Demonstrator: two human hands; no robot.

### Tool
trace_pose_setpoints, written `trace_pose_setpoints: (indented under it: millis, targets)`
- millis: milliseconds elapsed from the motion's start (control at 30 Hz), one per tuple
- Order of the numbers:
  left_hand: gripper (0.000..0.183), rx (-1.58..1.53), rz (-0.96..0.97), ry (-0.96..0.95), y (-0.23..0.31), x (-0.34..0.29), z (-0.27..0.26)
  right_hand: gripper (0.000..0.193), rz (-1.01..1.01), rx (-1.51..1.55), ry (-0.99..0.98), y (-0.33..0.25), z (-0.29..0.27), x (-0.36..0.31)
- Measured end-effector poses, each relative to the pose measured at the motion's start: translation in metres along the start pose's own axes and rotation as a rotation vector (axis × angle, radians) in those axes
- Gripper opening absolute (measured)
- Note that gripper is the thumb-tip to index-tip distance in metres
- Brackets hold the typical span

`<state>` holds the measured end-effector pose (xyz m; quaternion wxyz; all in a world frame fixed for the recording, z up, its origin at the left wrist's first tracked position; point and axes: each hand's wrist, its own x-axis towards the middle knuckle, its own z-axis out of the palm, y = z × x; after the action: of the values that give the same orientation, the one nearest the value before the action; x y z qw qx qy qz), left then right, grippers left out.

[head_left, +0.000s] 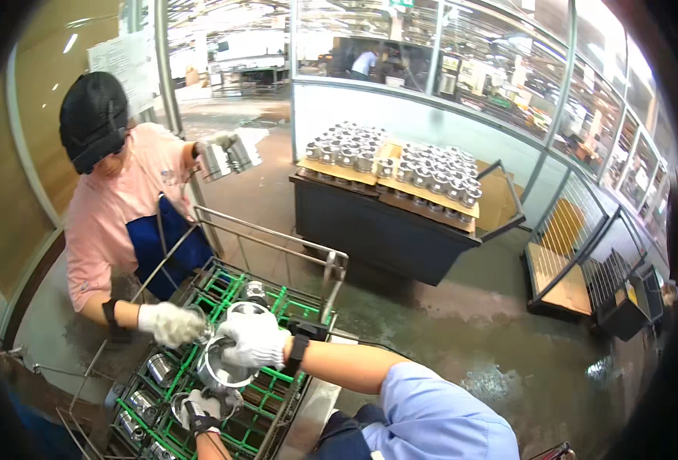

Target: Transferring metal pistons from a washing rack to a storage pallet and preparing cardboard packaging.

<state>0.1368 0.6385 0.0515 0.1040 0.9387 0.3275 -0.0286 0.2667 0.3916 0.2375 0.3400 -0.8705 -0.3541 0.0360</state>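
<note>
Right hand point(254, 341): closed on the metal ring point(205, 368) at its rim
Ring position: over the green rack point(279, 295), near the co-worker's hand point(172, 324)
Left hand point(198, 408): at a lower ring point(234, 402); partly hidden, can't tell grip
Rims: lift straight, avoid knocks

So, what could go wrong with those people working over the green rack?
The co-worker's gloved hand is close to the person's right hand, so they might bump. The shiny metal ring in the right hand could slip and perhaps knock the left hand lower down at the green rack. The floor looks wet in places, so someone might slip.
</note>
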Motion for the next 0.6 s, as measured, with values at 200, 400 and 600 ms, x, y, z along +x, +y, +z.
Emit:
trace_pose_setpoints:
  millis: [200, 400, 600]
  targets:
    - [0.032, -0.287, -0.017, 0.202, -0.025, 0.024, -0.022, 0.039, -0.570, 0.789, 0.237, 0.020, -0.137, -0.125]
    - [0.030, -0.760, 0.152, 0.563, 0.126, -0.039, -0.085, 0.033, 0.377, 1.586, 0.568, 0.135, -0.248, -0.282]
    - [0.028, -1.223, 0.129, 0.366, 0.339, -0.102, -0.085, 0.022, 0.667, -0.028, 0.793, 0.312, -0.308, -0.373]
